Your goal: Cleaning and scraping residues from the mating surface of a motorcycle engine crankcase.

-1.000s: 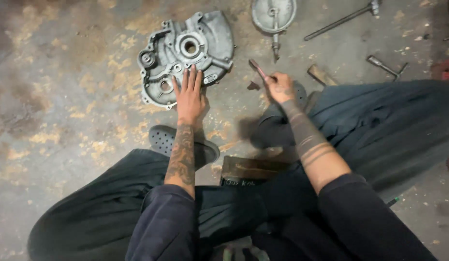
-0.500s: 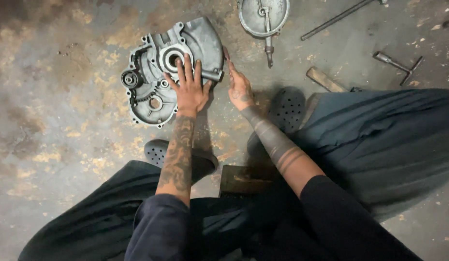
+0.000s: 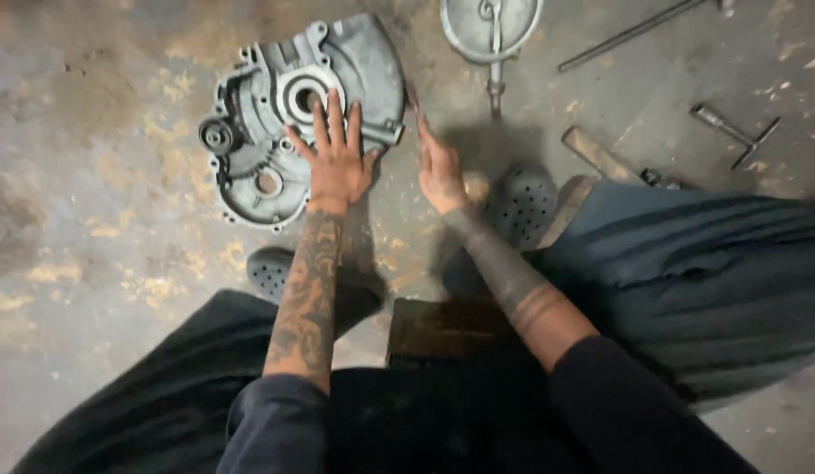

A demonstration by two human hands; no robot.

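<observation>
The concrete floor (image 3: 82,263) spreads out under everything, stained and patchy, and I sit low over it with my knees apart. Straight ahead of my left hand lies the engine case half (image 3: 284,114), a grey cast-aluminium cover, open side up, with a round bearing bore near its middle, a smaller hole lower down, a little gear or bush at its left edge and bolt lugs round the rim. It rests flat on the floor, just beyond my left wrist and up to the left of my right hand.

My left hand (image 3: 335,158) lies spread wide and flat on the case, fingers fanned across the bore, gripping nothing. My right hand (image 3: 441,167) stands on edge just beside the case's right rim, fingers straight and together; a thin dark tool seems to lie along them, but it is too blurred for me to tell.

I judge that to steady the casting well I should press down evenly through the palm, keep fingertips out of the bore, and bring the right hand square against the rim so the piece does not skid on the grit.

Beyond my right hand sits a round metal cover (image 3: 491,26); further right, a long rod (image 3: 627,35) and a small T-handle wrench (image 3: 736,132).
</observation>
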